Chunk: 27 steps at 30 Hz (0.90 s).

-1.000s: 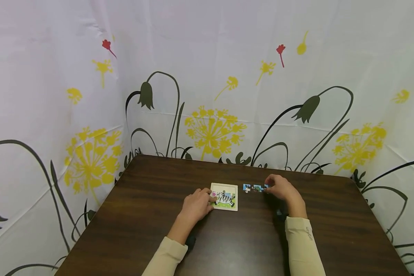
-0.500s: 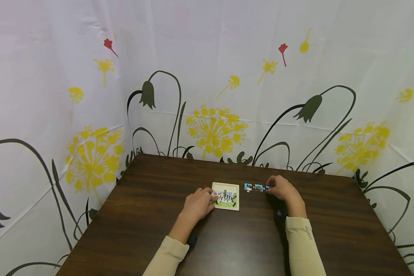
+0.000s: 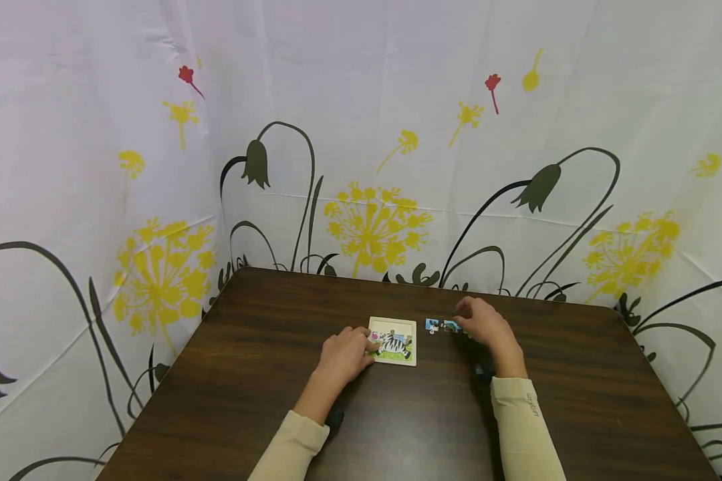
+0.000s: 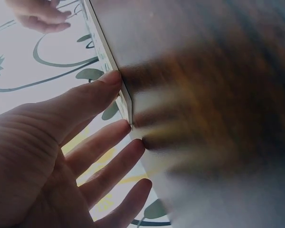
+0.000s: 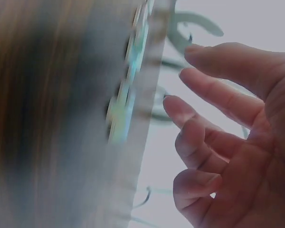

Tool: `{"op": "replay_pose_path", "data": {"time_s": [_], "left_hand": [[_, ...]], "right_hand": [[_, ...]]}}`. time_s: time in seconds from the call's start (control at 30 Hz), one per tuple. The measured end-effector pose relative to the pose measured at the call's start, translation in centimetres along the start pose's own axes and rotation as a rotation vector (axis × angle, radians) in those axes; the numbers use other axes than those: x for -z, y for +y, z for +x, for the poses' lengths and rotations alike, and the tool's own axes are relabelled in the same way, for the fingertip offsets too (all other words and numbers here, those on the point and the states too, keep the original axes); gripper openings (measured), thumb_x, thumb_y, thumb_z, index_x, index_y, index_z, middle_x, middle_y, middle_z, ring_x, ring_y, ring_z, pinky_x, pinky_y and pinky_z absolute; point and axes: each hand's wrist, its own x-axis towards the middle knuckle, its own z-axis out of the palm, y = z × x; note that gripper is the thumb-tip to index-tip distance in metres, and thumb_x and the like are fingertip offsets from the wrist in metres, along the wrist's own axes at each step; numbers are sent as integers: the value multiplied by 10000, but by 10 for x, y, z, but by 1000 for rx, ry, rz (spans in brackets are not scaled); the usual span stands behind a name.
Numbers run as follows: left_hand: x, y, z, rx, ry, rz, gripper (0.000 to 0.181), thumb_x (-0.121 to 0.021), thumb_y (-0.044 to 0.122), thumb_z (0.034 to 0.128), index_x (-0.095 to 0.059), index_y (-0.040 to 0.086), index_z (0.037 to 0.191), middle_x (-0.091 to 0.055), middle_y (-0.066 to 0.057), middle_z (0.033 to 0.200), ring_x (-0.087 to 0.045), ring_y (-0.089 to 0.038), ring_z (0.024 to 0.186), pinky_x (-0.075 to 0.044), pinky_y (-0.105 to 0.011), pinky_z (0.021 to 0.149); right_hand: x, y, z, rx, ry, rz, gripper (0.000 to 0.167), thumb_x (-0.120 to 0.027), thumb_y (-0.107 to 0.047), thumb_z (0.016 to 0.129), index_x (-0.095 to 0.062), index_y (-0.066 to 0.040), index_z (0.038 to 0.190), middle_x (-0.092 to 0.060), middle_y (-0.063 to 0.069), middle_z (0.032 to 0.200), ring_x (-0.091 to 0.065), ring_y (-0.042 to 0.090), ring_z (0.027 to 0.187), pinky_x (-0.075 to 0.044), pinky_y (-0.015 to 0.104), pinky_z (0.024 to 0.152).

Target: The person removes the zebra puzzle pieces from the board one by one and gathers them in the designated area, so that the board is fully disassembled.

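A square wooden puzzle board (image 3: 393,361) with a zebra picture lies on the table. Its upper part shows bare wood. At its near-left corner my left hand (image 3: 343,357) holds it, the thumb (image 4: 111,80) and index finger against its edges. To the right of the board is a short row of blue puzzle pieces, among them one with black and white (image 3: 432,326) and one with green (image 3: 451,326). Just above the row's right end hovers my right hand (image 3: 484,324), partly hiding it. Nothing shows between its loosely bent fingers (image 5: 213,92), and the pieces (image 5: 118,118) lie apart from them.
Both hands work over a dark brown wooden table (image 3: 289,300) with rounded far corners. Behind it hangs a white curtain (image 3: 349,87) printed with yellow and dark green flowers. Cream sleeves (image 3: 523,421) cover the forearms.
My right hand has lifted off the rightmost puzzle piece and shifted a little left, over the row. The left hand stays at the board's corner. The view has shifted slightly.
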Motion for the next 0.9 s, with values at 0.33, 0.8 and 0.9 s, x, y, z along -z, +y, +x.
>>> {"op": "replay_pose_path", "data": {"time_s": [0.33, 0.8, 0.9], "left_hand": [[0, 0, 1, 3, 22, 48, 266, -884, 293, 901, -864, 301, 1166, -708, 0, 1465, -701, -292, 1153, -589, -504, 899], [2, -1, -1, -43, 12, 106, 186, -860, 322, 920, -881, 328, 1105, -759, 48, 1373, -710, -270, 1059, -559, -543, 1012], [1, 1, -1, -47, 15, 95, 172, -857, 316, 926, -883, 328, 1096, -794, 53, 1294, -711, -261, 1033, -561, -545, 1010]], "right_hand": [[-42, -74, 5, 144, -99, 12, 227, -714, -271, 1051, -724, -159, 1248, -745, 55, 1119, -702, 225, 943, -581, 499, 850], [-89, -115, 15, 317, -265, 132, 283, -639, -265, 1094, -696, -57, 1278, -677, 21, 856, -542, 135, 644, -429, 284, 589], [-91, -115, 16, 293, -276, 149, 256, -613, -257, 1103, -693, -54, 1238, -687, 39, 888, -555, 145, 664, -441, 289, 605]]}}
